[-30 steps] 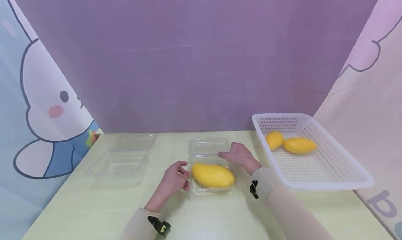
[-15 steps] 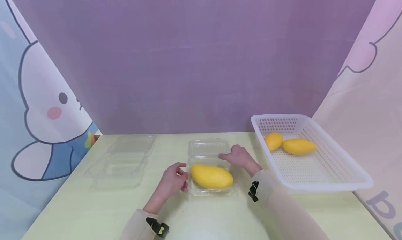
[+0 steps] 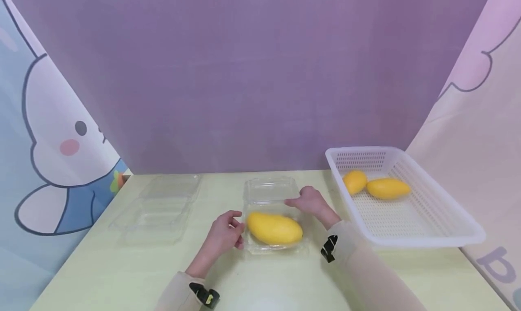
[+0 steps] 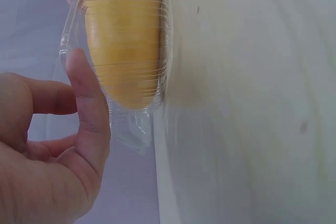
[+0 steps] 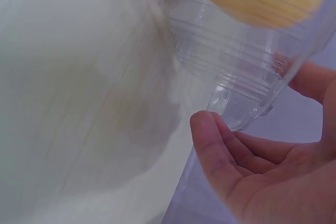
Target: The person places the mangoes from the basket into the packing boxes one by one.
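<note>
A yellow mango (image 3: 274, 228) lies lengthwise in the base of a clear plastic clamshell container (image 3: 254, 247), whose lid (image 3: 271, 190) is folded back away from me. My left hand (image 3: 224, 232) is at the container's left side, fingers bent and thumb against its rim, as the left wrist view shows. At the far right corner by the hinge, my right hand (image 3: 311, 201) holds the container between thumb and finger. In the right wrist view a fingertip (image 5: 282, 64) shows through the plastic, and the dark stem end of the mango (image 5: 257, 3) faces the camera.
To the right stands a white perforated plastic basket (image 3: 407, 225) with two mangoes, one (image 3: 355, 182) against its left wall and one (image 3: 388, 188) beside it. More clear clamshell containers (image 3: 158, 211) lie opened on the table (image 3: 260, 284) at the left. A purple backdrop (image 3: 260, 76) rises behind.
Both hands stay almost still at the container. The mango keeps its place in the base. The view shifts slightly.
</note>
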{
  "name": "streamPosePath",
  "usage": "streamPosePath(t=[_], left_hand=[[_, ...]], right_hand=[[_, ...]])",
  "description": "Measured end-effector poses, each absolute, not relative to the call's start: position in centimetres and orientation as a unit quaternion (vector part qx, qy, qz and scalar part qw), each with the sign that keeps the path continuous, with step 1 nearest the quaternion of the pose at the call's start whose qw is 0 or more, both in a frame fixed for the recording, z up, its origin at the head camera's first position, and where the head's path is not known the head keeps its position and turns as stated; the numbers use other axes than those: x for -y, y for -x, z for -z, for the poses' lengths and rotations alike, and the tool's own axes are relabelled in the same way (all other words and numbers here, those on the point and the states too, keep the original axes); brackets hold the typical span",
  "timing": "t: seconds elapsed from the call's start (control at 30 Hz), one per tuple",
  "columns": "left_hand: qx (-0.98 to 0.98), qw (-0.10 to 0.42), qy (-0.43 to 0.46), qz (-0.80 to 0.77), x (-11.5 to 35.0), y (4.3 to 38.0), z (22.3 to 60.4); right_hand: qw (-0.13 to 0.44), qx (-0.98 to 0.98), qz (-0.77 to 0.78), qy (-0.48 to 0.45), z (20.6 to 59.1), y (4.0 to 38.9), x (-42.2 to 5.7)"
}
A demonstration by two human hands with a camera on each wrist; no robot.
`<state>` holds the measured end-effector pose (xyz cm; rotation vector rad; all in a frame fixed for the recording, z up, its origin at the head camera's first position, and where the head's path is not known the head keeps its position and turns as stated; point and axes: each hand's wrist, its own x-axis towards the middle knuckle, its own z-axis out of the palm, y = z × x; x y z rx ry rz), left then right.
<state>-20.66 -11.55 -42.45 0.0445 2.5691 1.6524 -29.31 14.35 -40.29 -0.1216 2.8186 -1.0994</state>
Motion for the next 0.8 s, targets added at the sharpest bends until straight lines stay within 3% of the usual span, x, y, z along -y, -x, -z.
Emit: streamPosePath(t=[0.8], left_hand=[[-0.845,0.037,-0.013,-0.534,11.73,20.85,42.79]], right_hand=[[0.031,-0.911,0.41,0.027,40.05,30.01,-14.44]])
